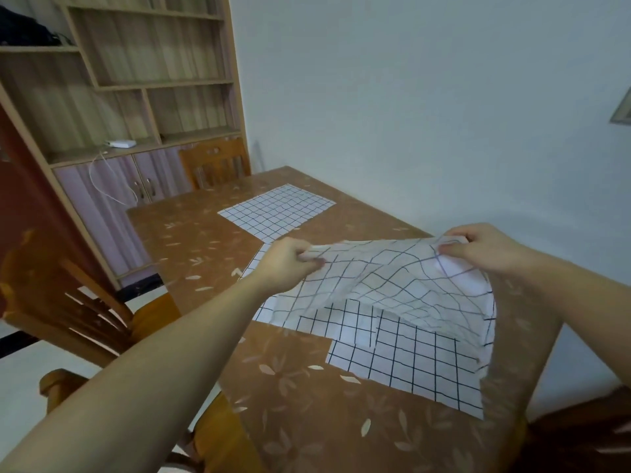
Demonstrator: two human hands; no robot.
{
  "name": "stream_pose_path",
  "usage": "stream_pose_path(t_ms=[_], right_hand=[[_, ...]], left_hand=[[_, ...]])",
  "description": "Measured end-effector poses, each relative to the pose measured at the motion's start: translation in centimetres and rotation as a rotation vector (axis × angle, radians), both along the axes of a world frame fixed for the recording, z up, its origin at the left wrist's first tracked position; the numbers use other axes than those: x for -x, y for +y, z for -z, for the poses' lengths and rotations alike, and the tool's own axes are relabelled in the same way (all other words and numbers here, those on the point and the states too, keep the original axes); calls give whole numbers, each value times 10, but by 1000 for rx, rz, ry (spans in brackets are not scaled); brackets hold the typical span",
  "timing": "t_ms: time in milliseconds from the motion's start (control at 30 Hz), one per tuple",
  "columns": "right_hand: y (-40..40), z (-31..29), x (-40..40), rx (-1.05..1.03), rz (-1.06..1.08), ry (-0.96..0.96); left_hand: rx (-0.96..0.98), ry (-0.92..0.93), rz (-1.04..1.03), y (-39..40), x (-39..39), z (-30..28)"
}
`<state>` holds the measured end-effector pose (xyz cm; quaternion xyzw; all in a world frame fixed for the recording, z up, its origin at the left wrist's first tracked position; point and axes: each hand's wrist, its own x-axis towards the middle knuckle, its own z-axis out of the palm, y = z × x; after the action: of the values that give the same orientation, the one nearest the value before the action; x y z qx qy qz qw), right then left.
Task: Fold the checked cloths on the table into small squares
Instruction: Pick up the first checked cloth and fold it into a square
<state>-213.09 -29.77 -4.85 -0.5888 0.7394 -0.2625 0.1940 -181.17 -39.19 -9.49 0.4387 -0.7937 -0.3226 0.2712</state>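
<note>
Both hands, left [285,264] and right [485,249], each pinching a corner of one checked cloth [392,278] above the table [191,233].

Soft, even light all round, cool and a bit dim, with no hard shadows; only a faint shade lies under the lifted cloth [392,274]. Motion blur smears that cloth's edge just beside the left hand [290,264]. Wide-angle bend curves the shelf unit [136,80] far left. A mild sheen sits on the table [191,240].
</note>
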Motion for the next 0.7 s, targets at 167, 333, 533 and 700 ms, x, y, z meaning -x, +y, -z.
stream_pose_path(t_ms=[167,333,533,700], right_hand=[[7,6,8,100,156,75],[8,-5,1,312,251,-149],[13,-28,-18,252,80,-109],[21,-45,-33,112,-127,-117]], left_hand=[[220,79,23,3,16,-10],[431,-239,327,15,21,-12],[-91,-328,537,44,46,-24],[138,49,248,38,70,-42]])
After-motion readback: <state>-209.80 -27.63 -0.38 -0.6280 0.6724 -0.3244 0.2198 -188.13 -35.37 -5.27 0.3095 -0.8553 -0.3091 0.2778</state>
